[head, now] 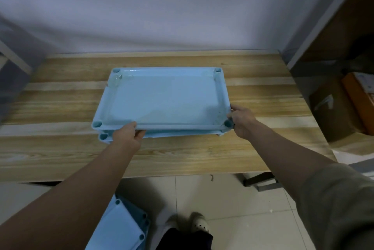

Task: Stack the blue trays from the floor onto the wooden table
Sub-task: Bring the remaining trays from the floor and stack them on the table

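A light blue rectangular tray (164,98) with round corner sockets lies on top of another blue tray (104,137) on the wooden table (60,148). The lower tray peeks out at the near left corner. My left hand (128,135) grips the top tray's near edge, thumb on the rim and fingers under it. At the near right corner, my right hand (241,121) holds the same tray. More blue trays (121,227) lie stacked on the floor below my left forearm, partly hidden by it.
A white wall stands right behind the table. Cardboard boxes (340,108) sit on shelving to the right. The floor is pale tile, with my shoe (199,222) and a dark table foot (261,182) near the table's front edge.
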Available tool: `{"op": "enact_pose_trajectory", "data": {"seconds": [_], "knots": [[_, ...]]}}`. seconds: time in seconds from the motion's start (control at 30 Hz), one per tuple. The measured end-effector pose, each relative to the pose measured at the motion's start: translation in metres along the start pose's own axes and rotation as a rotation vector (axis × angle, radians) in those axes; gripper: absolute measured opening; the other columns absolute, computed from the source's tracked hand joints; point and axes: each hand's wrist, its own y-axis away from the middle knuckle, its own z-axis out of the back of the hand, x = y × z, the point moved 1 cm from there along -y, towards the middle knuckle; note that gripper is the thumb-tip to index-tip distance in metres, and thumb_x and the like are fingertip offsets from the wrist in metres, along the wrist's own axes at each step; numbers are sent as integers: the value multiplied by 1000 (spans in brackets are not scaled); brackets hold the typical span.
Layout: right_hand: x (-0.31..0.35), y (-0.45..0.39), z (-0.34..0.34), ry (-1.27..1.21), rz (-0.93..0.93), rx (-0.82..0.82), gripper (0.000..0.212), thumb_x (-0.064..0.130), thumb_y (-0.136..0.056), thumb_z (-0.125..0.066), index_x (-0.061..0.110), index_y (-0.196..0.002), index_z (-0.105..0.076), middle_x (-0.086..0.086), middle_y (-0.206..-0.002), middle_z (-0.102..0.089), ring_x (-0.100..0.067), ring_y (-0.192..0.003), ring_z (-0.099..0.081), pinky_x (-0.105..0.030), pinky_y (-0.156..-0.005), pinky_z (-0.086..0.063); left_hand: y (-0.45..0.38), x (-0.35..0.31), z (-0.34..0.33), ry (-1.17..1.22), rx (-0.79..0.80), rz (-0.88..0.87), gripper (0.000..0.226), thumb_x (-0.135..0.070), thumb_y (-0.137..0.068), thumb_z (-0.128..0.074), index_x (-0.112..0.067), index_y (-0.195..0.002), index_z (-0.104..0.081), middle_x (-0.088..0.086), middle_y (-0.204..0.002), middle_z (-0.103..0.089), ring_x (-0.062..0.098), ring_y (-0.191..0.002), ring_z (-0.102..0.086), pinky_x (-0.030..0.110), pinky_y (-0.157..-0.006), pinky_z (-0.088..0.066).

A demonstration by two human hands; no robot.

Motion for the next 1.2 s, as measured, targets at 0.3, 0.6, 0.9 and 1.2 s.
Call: {"op": "enact_pose_trajectory", "data": {"seconds": [0.3,0.6,0.9,1.2], "knots": [[2,-5,-5,-25,2,-35,57,-19,-86,-45,11,-133,-55,-7,-106,-60,-28,-104,-61,-41,-88,-57,-8,2,0,39,6,12,49,-5,-94,-59,-7,-139,-42,14,-137,-51,31,-121,-54,37,-83,-56],[-2,-9,-9,95,36,-57,55,-17,-87,-43,14,-131,-56,-5,-103,-62,-26,-97,-61,-42,-87,-56,-12,2,2,23,2,7,47,-5,-93,-60,-7,-137,-45,14,-133,-53,31,-118,-56,35,-79,-56],[3,2,-44,904,614,-221,55,2,-87,-53,15,-140,-46,-7,-140,-44,-27,-131,-38,-40,-112,-33,-11,0,10,77,36,5,47,-2,-91,-61,-7,-135,-45,12,-130,-55,30,-110,-58,35,-71,-57],[-14,34,-141,1226,746,425,52,28,-92,-60,20,-141,-44,-6,-146,-43,-23,-135,-38,-37,-111,-30,-3,-7,36,-67,164,42,14,5,-91,-54,-5,-99,-54,17,-106,-59,27,-83,-64,43,-73,-59]]}}
